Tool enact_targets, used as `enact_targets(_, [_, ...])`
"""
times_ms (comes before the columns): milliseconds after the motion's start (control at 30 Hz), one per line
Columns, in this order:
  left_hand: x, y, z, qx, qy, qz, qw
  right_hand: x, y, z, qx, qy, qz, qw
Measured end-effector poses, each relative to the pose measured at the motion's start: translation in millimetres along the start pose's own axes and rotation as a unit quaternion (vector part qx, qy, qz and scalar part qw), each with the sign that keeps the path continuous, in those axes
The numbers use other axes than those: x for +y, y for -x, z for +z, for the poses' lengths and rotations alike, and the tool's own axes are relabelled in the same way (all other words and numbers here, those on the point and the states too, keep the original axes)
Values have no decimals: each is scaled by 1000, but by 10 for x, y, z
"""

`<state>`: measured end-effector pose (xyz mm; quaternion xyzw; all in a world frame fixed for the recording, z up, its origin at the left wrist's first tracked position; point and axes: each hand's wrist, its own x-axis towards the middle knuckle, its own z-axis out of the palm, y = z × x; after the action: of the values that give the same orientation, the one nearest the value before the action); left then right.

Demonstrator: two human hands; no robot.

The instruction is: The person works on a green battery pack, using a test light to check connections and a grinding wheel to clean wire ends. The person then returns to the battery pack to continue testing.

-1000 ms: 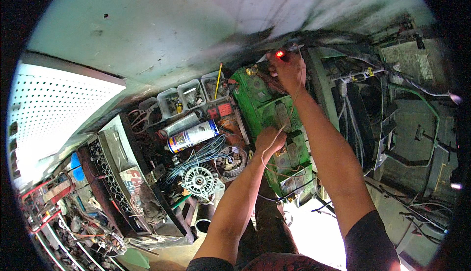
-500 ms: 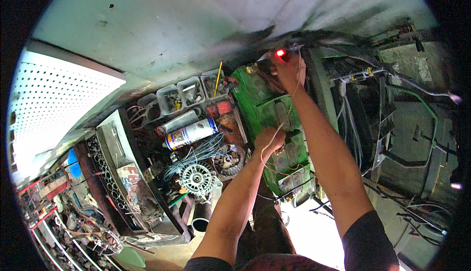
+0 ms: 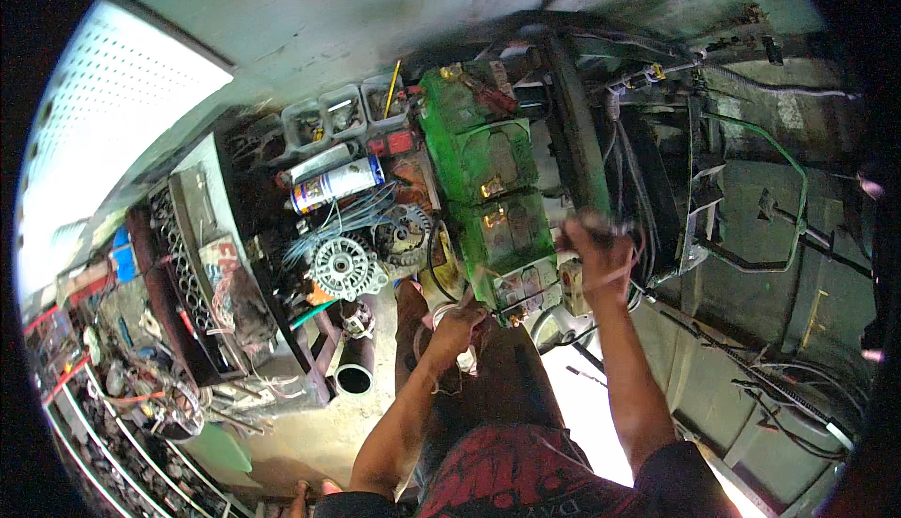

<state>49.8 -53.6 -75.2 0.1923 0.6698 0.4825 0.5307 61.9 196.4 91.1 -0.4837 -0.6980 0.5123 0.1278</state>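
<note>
My left hand (image 3: 454, 332) is closed round a pale thin wire (image 3: 441, 312) in front of my legs, just short of the near end of the green batteries (image 3: 511, 227). Its fingertips are partly hidden. My right hand (image 3: 605, 257) is to the right of the near battery. Motion smears it, but the fingers look curled round a small dark object (image 3: 615, 227) whose kind I cannot make out. The batteries stand in a row running away from me, dusty on top, with brassy terminals (image 3: 492, 186).
Left of the batteries lie a spray can (image 3: 338, 185), a bundle of blue-grey wires (image 3: 352, 220), an alternator (image 3: 343, 267) and plastic bins (image 3: 345, 114). A dark pipe (image 3: 355, 377) stands below them. A metal frame with cables (image 3: 629, 157) borders the right side.
Both hands have drawn back toward me, the right from the far battery end, the left from the battery tops. A red light at my right hand no longer shows. The view has shifted.
</note>
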Motion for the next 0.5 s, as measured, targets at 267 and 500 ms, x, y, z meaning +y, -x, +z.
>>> enact_targets(267, [-527, 30, 934, 121, 97, 16, 988, 947, 311, -344, -43, -2, -126, 991])
enact_targets(500, [-857, -24, 1981, 170, 164, -23, 971, 848, -106, -130, -86, 32, -65, 994])
